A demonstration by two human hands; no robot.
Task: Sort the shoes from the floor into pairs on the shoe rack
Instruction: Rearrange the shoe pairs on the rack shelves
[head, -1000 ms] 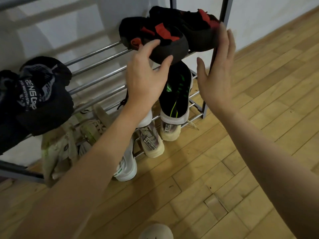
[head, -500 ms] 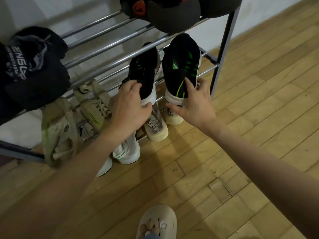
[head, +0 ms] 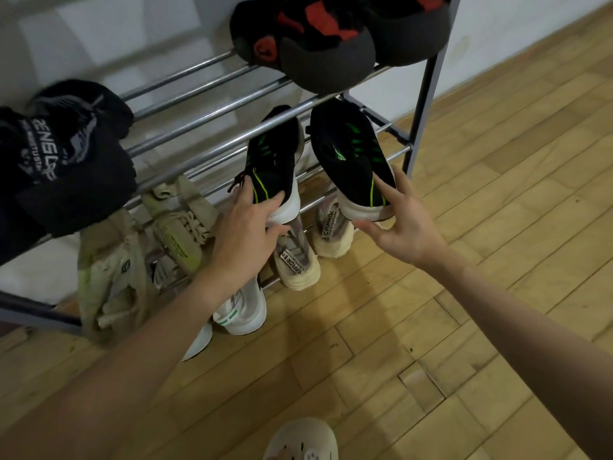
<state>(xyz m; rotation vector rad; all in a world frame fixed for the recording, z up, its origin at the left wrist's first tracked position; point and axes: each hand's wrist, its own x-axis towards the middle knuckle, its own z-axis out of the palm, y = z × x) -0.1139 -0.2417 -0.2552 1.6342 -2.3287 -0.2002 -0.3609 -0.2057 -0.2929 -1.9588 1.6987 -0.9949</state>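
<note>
Both hands gripped the heels of the black-and-green pair on the middle tier: the left hand (head: pixel 243 234) curled its fingers round the heel of the left black-and-green shoe (head: pixel 273 161), and the right hand (head: pixel 403 224) held the heel of the right black-and-green shoe (head: pixel 353 154) between thumb and fingers, a narrow hold on each. A second earlier those hands had been up at the black-and-red pair (head: pixel 331 38) on the top tier; they had since dropped one tier, which I judge meant the top pair was settled and this one was being straightened side by side. The shoe rack (head: pixel 185 124) carried, largest group first, two dark shoes (head: pixel 63 161) at the top tier's left end, two black-and-red at its right end, and the two black-and-green near the middle tier's right end. Lower down, two olive-beige shoes (head: pixel 149 254) sat toward the left of the rack's front edge, two cream shoes (head: pixel 315 240) toward the right, and two white shoes (head: pixel 240 313) at the front edge, partly hidden by the left forearm. One slipper (head: pixel 303 439) showed on the wooden floor (head: pixel 481 293).
</note>
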